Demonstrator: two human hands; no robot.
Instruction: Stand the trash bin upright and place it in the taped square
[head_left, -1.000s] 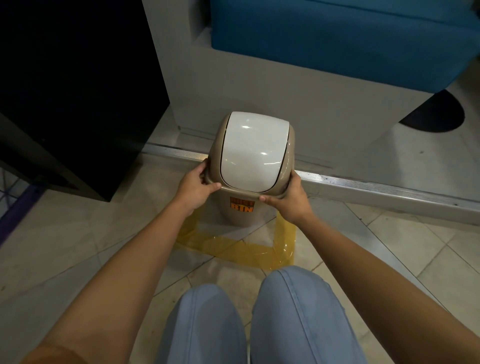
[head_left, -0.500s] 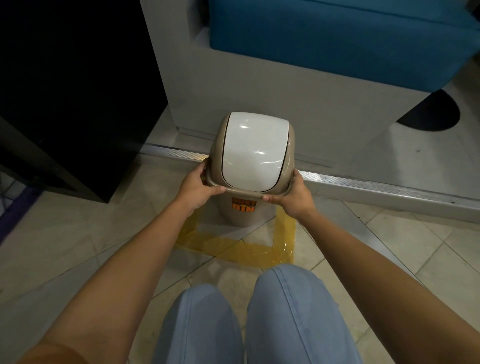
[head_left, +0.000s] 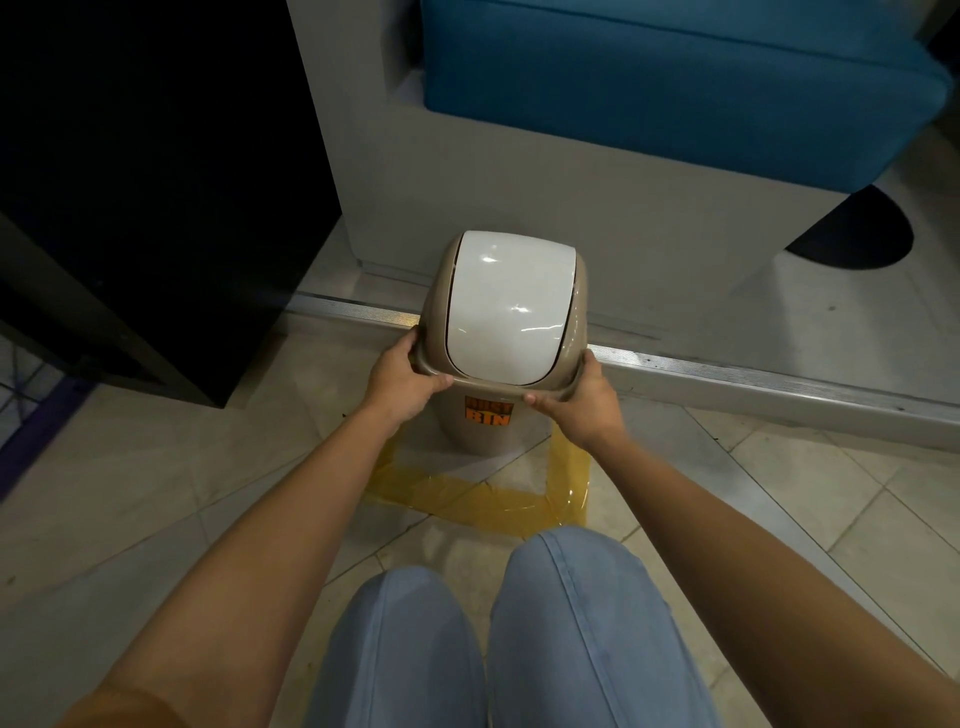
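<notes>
— So, where is the trash bin (head_left: 496, 415) relative to the hands?

— Right between them. It stands upright, beige body below, white swing lid (head_left: 509, 306) on top, an orange label (head_left: 488, 410) on the near face. The left hand (head_left: 402, 384) is closed on the left near corner of the lid's beige rim, thumb on the front edge and fingers wrapped round the side. The right hand (head_left: 576, 402) clasps the right near corner the same way, its fingertips (head_left: 535, 399) pressed under the front lip.

— And the taped square (head_left: 467, 496)?

— Yellow tape on the tiled floor (head_left: 156, 467). The near strip and the right strip show plainly; the left strip is partly behind the left forearm. The bin's base sits inside the outline, toward its far side. Whether the base rests on the floor or hangs just above it, I cannot tell.

— What else is around, from the left?

— A black cabinet (head_left: 156, 182) fills the upper left, well apart from the bin. A metal floor strip (head_left: 727, 371) runs across behind the bin. Just beyond it rises a grey sofa base (head_left: 519, 182) with a blue cushion (head_left: 675, 78), close behind the lid. Nearest the camera, two knees in light blue jeans (head_left: 519, 649) touch the near tape.
</notes>
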